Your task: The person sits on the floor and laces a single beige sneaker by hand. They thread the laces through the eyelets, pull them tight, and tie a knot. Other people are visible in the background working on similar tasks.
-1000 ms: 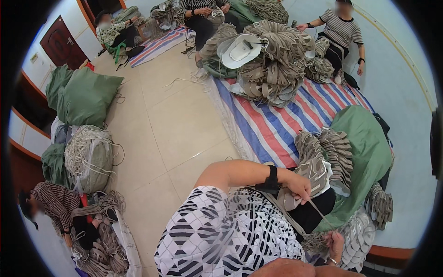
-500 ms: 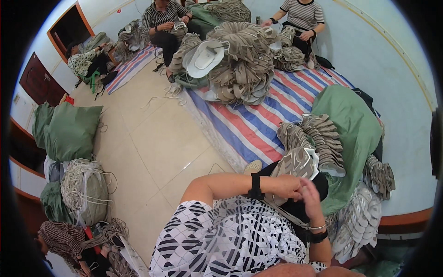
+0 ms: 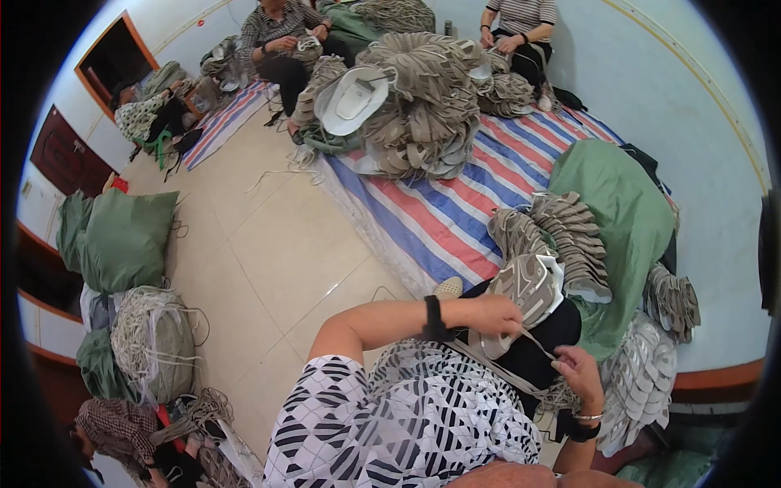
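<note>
Lace (image 3: 538, 342) runs in a short straight line between the person's two hands, which are apart: the left hand (image 3: 496, 315) pinches it beside a shoe upper (image 3: 533, 286), and the right hand (image 3: 579, 374), lower and farther right, grips it between thumb and fingertips. We find the shoe upper on the black trousers (image 3: 563, 329), over the person's thigh, partly covered by the left hand; whether they touch, we cannot tell. Pale bands cross its taupe side, and any label or lettering there is too small for us to read. Its long axis slants from lower left, by the person's lap, to upper right, away from the body; the rounded end points down and left, while the white-edged part lies at the right. Just beyond it we see rows of stacked uppers (image 3: 573, 244) in the same taupe, next to a green cloth (image 3: 612, 236) that spreads along the right. Farther off, on a red, white and blue striped sheet (image 3: 447, 228), sits a large heap of uppers (image 3: 423, 98), with a co-worker in a striped top (image 3: 521, 15) behind it to the right.
</note>
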Demonstrator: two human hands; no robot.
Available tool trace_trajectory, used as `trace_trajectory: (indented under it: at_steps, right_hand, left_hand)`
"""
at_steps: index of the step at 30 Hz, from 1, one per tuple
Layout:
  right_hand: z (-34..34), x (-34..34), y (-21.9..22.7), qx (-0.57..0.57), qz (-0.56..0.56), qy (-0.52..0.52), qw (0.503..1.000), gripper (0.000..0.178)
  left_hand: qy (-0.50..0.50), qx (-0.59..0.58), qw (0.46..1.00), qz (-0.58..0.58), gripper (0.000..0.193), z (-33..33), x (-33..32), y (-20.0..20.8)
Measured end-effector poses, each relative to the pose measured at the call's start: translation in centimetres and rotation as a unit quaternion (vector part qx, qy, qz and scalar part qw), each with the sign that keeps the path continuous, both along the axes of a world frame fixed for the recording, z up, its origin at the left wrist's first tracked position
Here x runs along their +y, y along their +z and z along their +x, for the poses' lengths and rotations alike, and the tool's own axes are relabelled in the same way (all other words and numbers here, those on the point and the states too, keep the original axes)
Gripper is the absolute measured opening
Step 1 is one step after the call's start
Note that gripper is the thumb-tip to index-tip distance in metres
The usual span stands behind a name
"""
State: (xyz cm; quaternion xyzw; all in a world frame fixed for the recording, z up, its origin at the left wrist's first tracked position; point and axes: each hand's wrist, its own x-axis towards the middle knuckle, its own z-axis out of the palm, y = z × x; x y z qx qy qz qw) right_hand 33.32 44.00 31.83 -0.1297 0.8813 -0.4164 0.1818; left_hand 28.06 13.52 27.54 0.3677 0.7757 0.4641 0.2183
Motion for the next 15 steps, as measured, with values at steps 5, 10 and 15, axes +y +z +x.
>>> trace_trajectory:
  at_steps: [5,10,15]
  right_hand:
    - [0.4,-7.2,-0.9,-0.063,-0.285,-0.056,0.955,0.046]
    - [0.5,-9.2,0.2,-0.127,-0.186,0.016,0.974,0.038]
    - [0.1,-8.0,-0.5,-0.143,-0.143,0.061,0.977,0.027]
  left_hand:
    - [-0.013,0.032,0.999,-0.017,0.027,1.4,2.7,1.0]
    - [-0.037,0.014,0.994,-0.101,0.029,1.6,1.7,4.0]
    - [-0.009,0.027,0.998,-0.048,0.028,1.3,2.0,0.6]
